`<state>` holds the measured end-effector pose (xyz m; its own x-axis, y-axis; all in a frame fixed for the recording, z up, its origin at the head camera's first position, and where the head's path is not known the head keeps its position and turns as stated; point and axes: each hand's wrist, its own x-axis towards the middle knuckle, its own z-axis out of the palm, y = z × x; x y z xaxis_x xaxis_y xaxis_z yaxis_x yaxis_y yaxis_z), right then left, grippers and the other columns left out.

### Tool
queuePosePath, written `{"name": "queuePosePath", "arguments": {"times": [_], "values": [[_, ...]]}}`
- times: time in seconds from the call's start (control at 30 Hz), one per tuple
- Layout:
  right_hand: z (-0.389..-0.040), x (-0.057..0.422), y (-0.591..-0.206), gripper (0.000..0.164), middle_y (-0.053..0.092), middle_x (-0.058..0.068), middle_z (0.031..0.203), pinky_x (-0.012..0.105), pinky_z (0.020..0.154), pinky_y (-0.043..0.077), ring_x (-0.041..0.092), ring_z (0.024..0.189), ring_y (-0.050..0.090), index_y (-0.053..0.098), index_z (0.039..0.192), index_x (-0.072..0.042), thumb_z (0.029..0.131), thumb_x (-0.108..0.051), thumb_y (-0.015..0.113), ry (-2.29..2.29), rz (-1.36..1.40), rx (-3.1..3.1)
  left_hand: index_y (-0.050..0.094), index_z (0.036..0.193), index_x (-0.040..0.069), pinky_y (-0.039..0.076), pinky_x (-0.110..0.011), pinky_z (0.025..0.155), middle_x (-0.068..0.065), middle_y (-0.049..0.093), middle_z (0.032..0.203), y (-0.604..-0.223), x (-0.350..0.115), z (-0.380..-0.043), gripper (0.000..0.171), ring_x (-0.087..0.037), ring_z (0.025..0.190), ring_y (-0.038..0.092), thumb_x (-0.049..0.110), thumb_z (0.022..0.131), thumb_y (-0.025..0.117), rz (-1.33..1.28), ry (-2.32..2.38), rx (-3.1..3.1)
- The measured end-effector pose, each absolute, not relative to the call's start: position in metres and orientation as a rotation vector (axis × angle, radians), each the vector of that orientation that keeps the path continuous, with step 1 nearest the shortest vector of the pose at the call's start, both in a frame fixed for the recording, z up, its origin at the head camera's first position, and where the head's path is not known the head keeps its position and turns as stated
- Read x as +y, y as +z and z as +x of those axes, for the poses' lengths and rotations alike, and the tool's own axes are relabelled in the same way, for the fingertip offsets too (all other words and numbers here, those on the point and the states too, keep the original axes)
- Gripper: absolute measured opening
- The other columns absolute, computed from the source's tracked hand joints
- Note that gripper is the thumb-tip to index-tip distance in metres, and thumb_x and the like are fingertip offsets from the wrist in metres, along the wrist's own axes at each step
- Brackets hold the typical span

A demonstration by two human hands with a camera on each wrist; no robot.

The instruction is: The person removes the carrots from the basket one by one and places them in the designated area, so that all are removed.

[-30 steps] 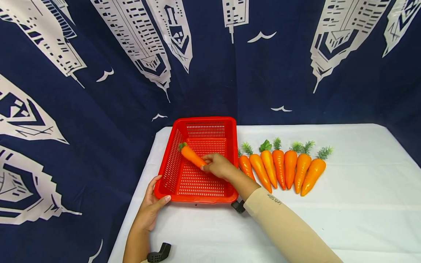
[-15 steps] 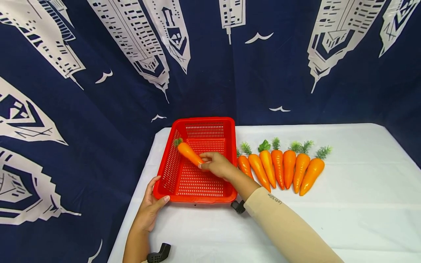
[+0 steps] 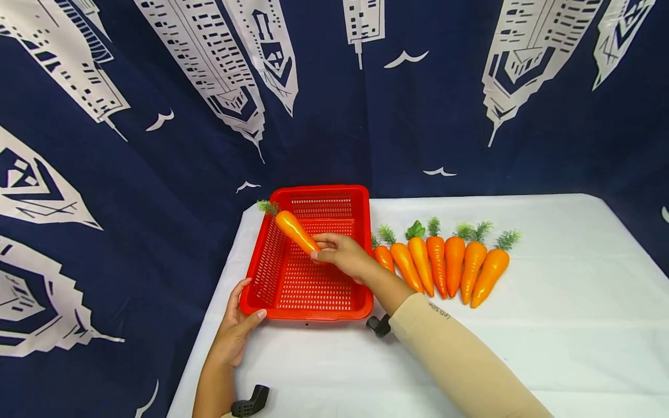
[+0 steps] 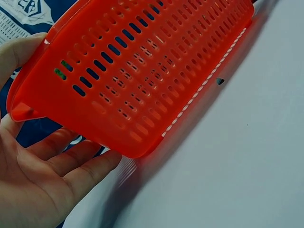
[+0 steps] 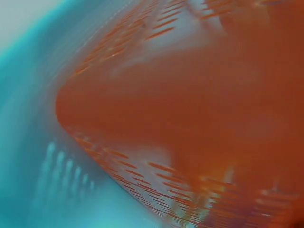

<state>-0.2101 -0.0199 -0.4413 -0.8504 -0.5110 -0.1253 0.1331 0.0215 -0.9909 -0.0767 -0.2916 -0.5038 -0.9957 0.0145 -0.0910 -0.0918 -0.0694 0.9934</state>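
A red perforated plastic basket [image 3: 308,314] stands on the white table. My left hand [image 3: 232,335] grips its near left corner; in the left wrist view, the thumb lies at the rim and the fingers reach beneath it along the basket wall [image 4: 142,85]. My right hand [image 3: 342,255] pinches an orange carrot [image 3: 294,228] by its narrow end, above the inside of the basket. The carrot slants, its green leafy top toward the far left and overlapping the left rim in the head view. Blurred red fills most of the right wrist view.
Several orange carrots [image 3: 453,264] with green tops lie side by side right of the basket, tips toward me. The nearest one sits close to the basket's right wall. A dark blue cloth [image 3: 407,139] with white buildings hangs behind the white tablecloth [image 3: 575,325].
My right hand has raised the carrot and moved it slightly up and left, its leafy top going from inside the basket to over the left rim. My left hand stays on the basket corner.
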Motion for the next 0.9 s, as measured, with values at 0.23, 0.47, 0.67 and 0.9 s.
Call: {"name": "queuePosePath", "arguments": {"times": [0.23,0.47,0.67,0.9], "values": [[-0.211,-0.004,-0.421,0.052,0.060,0.017,0.139,0.051,0.109,0.047,0.029,0.119,0.067,0.051,0.145,-0.004,0.095,-0.007,0.067,-1.917,-0.440,1.857,0.021,0.157,0.026,0.049,-0.017,0.090,-0.001,0.016,0.160,-0.503,-0.292,-0.077,0.083,-0.024,0.135,0.035,-0.003,0.092,0.063,-0.096,2.251,2.091],[-0.206,0.016,-0.408,0.051,0.060,0.016,0.136,0.041,0.104,0.053,0.029,0.118,0.065,0.052,0.144,-0.007,0.095,-0.007,0.066,-1.955,-0.463,1.871,0.020,0.157,0.026,0.049,-0.018,0.091,-0.003,0.019,0.159,-0.502,-0.291,-0.077,0.083,-0.020,0.133,0.040,-0.003,0.092,0.063,-0.099,2.256,2.083],[-0.199,0.036,-0.405,0.051,0.060,0.017,0.135,0.034,0.099,0.056,0.013,0.106,0.068,0.052,0.144,-0.006,0.096,-0.008,0.066,-2.006,-0.444,1.861,0.020,0.157,0.027,0.049,-0.018,0.088,-0.002,0.021,0.157,-0.503,-0.291,-0.077,0.082,-0.017,0.127,0.044,-0.002,0.093,0.063,-0.098,2.252,2.084],[-0.189,0.065,-0.405,0.051,0.058,0.015,0.135,0.031,0.098,0.056,0.017,0.107,0.069,0.050,0.145,-0.008,0.097,-0.010,0.066,-2.007,-0.429,1.892,0.020,0.158,0.028,0.052,-0.020,0.088,-0.002,0.022,0.157,-0.504,-0.290,-0.076,0.082,-0.019,0.128,0.046,-0.002,0.094,0.062,-0.114,2.245,2.080]]}}
